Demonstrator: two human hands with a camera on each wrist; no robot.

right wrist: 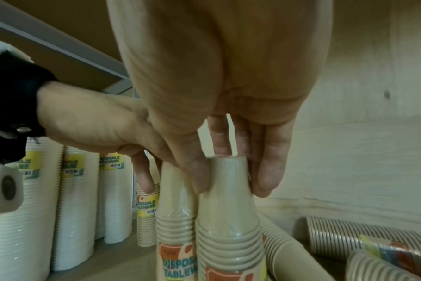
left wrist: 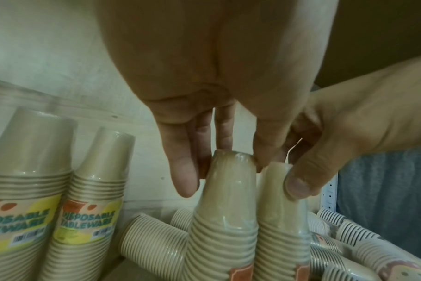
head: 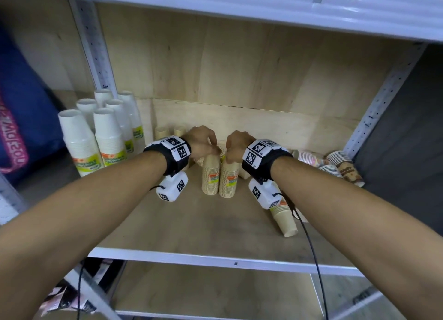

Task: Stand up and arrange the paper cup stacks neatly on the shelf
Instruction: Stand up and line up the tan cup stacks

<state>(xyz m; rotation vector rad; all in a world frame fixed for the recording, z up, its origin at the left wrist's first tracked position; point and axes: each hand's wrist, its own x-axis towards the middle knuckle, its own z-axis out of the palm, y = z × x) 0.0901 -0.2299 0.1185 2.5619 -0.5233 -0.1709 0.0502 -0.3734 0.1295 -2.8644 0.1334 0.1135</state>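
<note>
At six o'clock on the shelf [head: 215,223], my left grip [head: 203,144] and right grip [head: 236,147] are each pinching a tan stack's [head: 211,173] top; leaning stacks risk toppling toward the fallen stacks [head: 335,164] at three o'clock.

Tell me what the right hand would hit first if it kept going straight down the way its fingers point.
The right hand already pinches the top of a tan cup stack; going down it would press that stack against the shelf board.

Both forearms bare, no sleeves. Each wrist carries a black strap [head: 176,162] with white square-coded marker tiles, a white camera module [head: 172,186] beneath, black cable [head: 311,250] attached.
</note>
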